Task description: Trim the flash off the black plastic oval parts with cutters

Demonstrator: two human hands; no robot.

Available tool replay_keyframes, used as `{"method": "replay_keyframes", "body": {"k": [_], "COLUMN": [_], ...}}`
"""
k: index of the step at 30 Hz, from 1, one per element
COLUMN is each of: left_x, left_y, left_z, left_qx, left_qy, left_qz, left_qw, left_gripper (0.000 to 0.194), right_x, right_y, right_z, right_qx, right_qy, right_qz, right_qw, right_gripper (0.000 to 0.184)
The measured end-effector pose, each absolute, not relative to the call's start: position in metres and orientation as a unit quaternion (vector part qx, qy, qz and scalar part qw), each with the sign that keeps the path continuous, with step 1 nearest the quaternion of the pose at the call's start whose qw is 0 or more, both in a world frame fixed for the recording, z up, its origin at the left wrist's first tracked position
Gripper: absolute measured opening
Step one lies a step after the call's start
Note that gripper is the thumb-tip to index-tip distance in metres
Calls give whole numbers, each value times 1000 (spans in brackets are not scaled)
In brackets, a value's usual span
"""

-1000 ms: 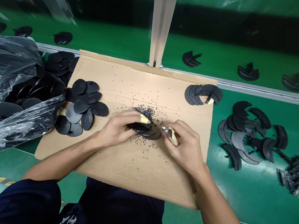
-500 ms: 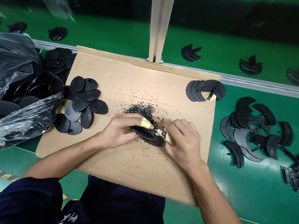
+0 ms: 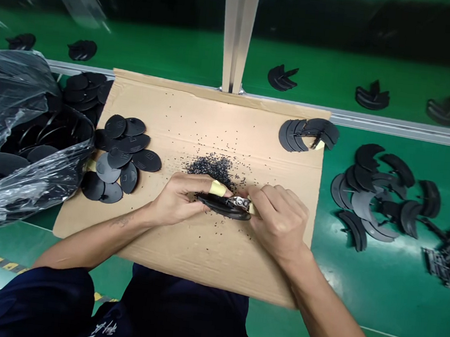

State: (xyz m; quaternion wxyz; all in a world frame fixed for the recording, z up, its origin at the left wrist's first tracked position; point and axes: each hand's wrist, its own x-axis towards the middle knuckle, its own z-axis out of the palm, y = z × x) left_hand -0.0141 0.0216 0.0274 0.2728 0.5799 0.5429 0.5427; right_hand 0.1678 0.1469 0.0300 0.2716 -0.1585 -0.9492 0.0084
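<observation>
Head view: a green table [image 3: 376, 297] is bounded at its far side by an aluminium rail [image 3: 406, 126], from which an upright aluminium post [image 3: 237, 30] is raised, and a flattened cardboard sheet [image 3: 210, 116] is laid across the table's middle. At the left, a clear plastic bag [image 3: 11, 167] is filled with black parts, and a spread of black oval discs [image 3: 123, 158] is laid on the cardboard beside it. Curved black pieces [image 3: 367, 194] are scattered on the table at the right, near a tangle of black sprues [image 3: 446, 261], and a small stack of curved pieces [image 3: 304, 135] is set at the cardboard's far right corner. Near the centre, a heap of black granules [image 3: 211, 168] lies on the cardboard, with loose specks strewn around it. Just in front of that heap, a black curved plastic piece [image 3: 223, 207] is held above the cardboard, pinched in the left hand [image 3: 177, 198], whose index finger is capped by a yellow finger cot [image 3: 218, 188]. Small nippers [image 3: 240, 203] are gripped in the right hand [image 3: 278, 222], its fingers curled closed. Their metal tip, seen just off the piece's end a second ago, is now set on its upper edge.
</observation>
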Motion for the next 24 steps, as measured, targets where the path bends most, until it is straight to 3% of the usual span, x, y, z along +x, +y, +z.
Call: {"method": "replay_keyframes", "body": {"k": [8,12,17,19,24], "left_x": [-19,-19,-30,-47,-133], "left_y": [22,24,28,34,73], "left_z": [33,38,56,71,105], "left_qx": [618,669,746,749,690], "left_qy": [544,533,575,602,704], "left_qz": [515,481,317,264,171], "left_qw": [237,191,115,90,10], "left_gripper": [16,18,19,21,36], "right_x": [172,169,167,165,162], "right_y": [149,155,164,169,169], "right_z": [26,26,24,22,25], "right_qx": [-171,-164,-114,-142,-162], "right_qy": [-928,-942,-950,-941,-940], "right_qz": [226,155,134,121,76], "right_qw": [241,247,259,281,292], "right_gripper": [25,25,22,15,23]}}
